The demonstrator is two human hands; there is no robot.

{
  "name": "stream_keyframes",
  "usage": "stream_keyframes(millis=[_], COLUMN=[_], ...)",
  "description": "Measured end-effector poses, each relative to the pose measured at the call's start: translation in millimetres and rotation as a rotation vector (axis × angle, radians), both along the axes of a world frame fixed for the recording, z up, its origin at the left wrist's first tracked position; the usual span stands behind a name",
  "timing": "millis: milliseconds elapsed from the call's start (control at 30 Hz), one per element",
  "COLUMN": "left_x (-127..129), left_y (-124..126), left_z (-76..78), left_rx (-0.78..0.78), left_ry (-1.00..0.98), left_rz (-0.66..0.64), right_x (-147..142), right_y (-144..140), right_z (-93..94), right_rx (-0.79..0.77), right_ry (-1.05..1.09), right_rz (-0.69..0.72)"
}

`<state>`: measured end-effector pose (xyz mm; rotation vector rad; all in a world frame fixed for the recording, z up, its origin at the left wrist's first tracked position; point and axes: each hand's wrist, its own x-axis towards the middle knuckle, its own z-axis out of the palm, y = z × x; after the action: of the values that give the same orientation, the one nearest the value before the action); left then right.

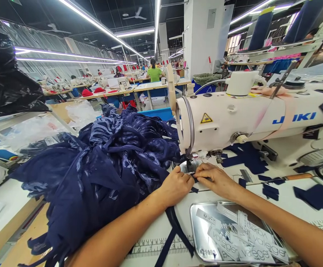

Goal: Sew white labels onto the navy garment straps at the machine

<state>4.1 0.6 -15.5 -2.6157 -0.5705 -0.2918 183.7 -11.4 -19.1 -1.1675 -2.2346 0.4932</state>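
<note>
A narrow navy strip (195,179) is pinched flat under the needle (189,163) by the left hand (175,185) and right hand (215,178), fingertips together. It is judged soft, light, floppy; best gripped near the edges beside the needle.

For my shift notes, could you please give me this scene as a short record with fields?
left hand: rests on the navy fabric at the presser foot
right hand: pinches a dark strip at the foot
machine: white sewing machine
tray: metal tray holding white labels, near the right forearm
table: navy offcuts to the right
background: other workstations, a person in green
</note>
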Motion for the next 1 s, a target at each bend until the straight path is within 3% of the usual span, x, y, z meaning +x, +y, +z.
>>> stream_keyframes(millis=[233,333,467,700,1000], left_x=[-11,-24,-26,2,14], left_y=[0,-1,-1,1,-1], left_z=[10.3,15.8,11.4,-0.3,-4.5], left_rx=[-0.053,-0.069,-0.145,-0.196,-0.142], left_ry=[0.012,-0.027,-0.047,-0.015,-0.074], left_rz=[0.010,-0.051,-0.166,0.027,0.099], right_x=[-10,-8,3,17,19], right_y=[-18,-17,-3,19,20], right_z=[-1.8,-1.7,4.5,-2.8,-2.0], right_rx=[0.312,0.381,0.438,0.483,0.478], right_ry=[-0.476,-0.579,-0.629,-0.631,-0.600], right_rz=[-0.049,0.023,0.164,0.143,0.140])
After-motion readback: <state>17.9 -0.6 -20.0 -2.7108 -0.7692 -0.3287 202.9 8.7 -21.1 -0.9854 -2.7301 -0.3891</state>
